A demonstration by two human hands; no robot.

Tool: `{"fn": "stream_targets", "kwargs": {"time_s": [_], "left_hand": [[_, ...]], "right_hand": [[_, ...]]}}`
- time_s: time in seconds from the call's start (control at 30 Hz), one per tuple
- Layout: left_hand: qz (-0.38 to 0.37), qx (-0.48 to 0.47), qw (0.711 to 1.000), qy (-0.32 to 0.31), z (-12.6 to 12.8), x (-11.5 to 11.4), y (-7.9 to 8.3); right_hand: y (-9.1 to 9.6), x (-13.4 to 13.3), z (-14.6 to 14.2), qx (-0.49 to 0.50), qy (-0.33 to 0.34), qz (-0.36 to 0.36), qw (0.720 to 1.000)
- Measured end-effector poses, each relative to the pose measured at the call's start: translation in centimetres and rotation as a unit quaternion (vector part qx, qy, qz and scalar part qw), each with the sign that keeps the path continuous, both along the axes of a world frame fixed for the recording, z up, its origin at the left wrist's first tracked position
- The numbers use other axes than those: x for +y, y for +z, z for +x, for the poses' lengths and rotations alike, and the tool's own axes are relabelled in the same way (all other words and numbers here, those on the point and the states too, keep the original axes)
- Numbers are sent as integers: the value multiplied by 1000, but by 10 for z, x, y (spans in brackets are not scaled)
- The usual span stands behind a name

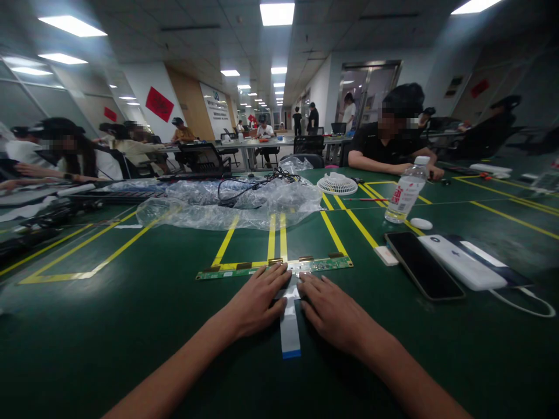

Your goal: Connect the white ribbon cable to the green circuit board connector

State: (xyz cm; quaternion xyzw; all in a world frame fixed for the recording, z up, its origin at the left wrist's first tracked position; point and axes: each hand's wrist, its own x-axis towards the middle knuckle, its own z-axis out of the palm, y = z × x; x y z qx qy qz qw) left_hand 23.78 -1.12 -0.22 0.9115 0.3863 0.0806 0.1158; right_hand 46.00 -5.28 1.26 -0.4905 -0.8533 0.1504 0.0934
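"On the green table (126, 317), how many parts?"
"One circuit board (324, 265), one ribbon cable (290, 333), one white grille (338, 184)."
"Surface? Room?"
"Yellow tape (358, 224); ceiling lights (277, 14), people (375, 145) seated beyond."
"And the fingers (269, 280)?"
"Left hand (253, 304), right hand (332, 311): fingers extended, tips at the board's near edge, cable between; any pinch, I can't tell."

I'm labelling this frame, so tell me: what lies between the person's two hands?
In the head view, a blue-tipped white flat cable lies on the green table between the left hand and right hand.
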Motion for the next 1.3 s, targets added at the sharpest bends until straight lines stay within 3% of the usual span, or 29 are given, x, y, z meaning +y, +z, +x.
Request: {"fn": "stream_targets", "kwargs": {"time_s": [0.5,0.77,0.97,1.17,1.3], "left_hand": [[24,3,999,22,2,-1,-6],[65,40,992,99,-5,-11,-1],[56,59,979,189,-61,-25,-6],[51,74,945,314,-149,-35,-17],[38,79,922,377,-217,-26,-38]], "right_hand": [[-4,-3,-5,-3,-7,38,999],[-4,-5,-8,3,-18,76,997],[-2,-4,-7,21,-34,100,994],[-2,-5,-6,39,-34,91,994],[-2,-5,-6,46,-33,88,995]]}}
